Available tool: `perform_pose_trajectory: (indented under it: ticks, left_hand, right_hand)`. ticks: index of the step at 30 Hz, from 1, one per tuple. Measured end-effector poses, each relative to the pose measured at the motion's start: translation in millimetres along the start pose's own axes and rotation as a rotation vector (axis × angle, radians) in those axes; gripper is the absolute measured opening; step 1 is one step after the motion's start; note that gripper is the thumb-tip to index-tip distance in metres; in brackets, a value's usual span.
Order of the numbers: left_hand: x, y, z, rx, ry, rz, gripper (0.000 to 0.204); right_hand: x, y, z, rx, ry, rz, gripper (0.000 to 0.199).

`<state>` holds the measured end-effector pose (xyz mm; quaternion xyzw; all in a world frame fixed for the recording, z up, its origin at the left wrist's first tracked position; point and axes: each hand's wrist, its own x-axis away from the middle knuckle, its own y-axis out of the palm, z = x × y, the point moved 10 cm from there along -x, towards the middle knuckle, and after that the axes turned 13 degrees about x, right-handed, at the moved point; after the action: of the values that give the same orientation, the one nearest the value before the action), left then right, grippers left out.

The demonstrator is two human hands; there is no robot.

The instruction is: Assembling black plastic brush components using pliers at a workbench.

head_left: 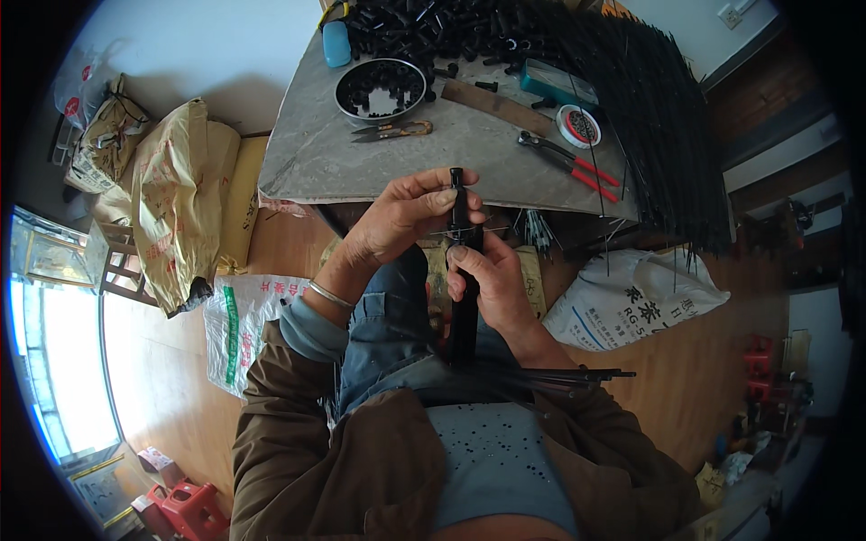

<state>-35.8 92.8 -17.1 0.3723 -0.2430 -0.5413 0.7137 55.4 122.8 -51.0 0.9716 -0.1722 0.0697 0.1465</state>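
Long black rod-shaped piece (464,320): between both hands, reaching toward lap
Left hand (408,215): pinching its narrow far end
Right hand (495,284): gripping its middle
Red-handled metal pliers (575,171): beyond right hand

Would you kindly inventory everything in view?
table: one, grey, ahead
tubular piece: one, black, centre
small pieces: many, black, table back
dish: one, silver, table left
thread snips: one, dark, below dish
pliers: one, red-handled, table right
bar: one, brown, table middle
tin: one, white, table right
box: one, teal, table back
rods: many, black, table right
sacks: several, tan and white, floor
jacket: one, brown, worn
left grip: one, bare, piece's top
right grip: one, bare, piece's lower part
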Motion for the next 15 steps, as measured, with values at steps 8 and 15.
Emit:
perform_pose_trajectory:
  ticks: [8, 15]
  left_hand:
    - [-2.5, 0.9, -2.0, -0.02, -0.046, -0.022, 0.041]
    - [2.5, -2.8, 0.6, -0.064, 0.012, 0.09, 0.036]
  right_hand:
    - [0.5, 1.6, -1.0, -0.025, -0.005, -0.012, 0.014]
    - [-4.1, -3.6, 6.8, -0.067, 0.01, -0.012, 0.014]
